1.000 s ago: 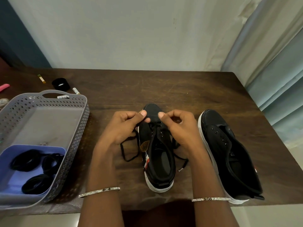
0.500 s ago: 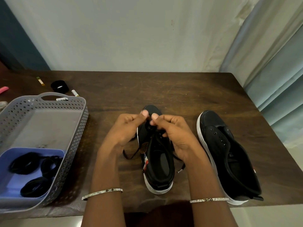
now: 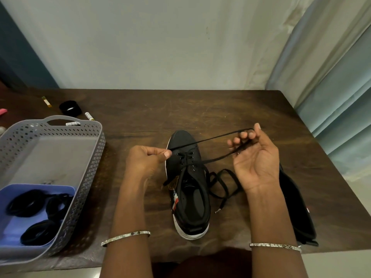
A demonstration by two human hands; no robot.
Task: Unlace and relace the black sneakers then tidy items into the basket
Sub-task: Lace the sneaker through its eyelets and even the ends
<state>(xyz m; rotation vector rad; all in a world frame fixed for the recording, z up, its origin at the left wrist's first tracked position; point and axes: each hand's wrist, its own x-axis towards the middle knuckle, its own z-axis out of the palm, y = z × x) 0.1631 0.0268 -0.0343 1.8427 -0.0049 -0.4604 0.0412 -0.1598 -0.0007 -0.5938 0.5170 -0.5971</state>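
Lacing looks part done on the black sneaker (image 3: 188, 177), which stands upright with its toe pointing away from the person; only its front eyelets are crossed. The shoelace (image 3: 210, 139) is a flat black cord, light, limp and a little slick. I judge it will hold no shape of its own and will slide through fingers unless it is pinched hard or wrapped. The left hand (image 3: 146, 161), just left of the sneaker's toe, pinches the lace between thumb and forefinger. The right hand (image 3: 255, 157), above and to the right of the sneaker, is turned palm up, with its fingers curled round a loop of the same lace. That keeps one strand taut over the toe and another running back down to the eyelets. The slack lies coiled just right of the sneaker and ends in a small metal tip (image 3: 217, 210). This stiff tip is probably the best place to take hold for threading. The second sneaker (image 3: 297, 207) lies further right, mostly hidden behind the right forearm. The grey basket (image 3: 88, 167) sits well to the left.
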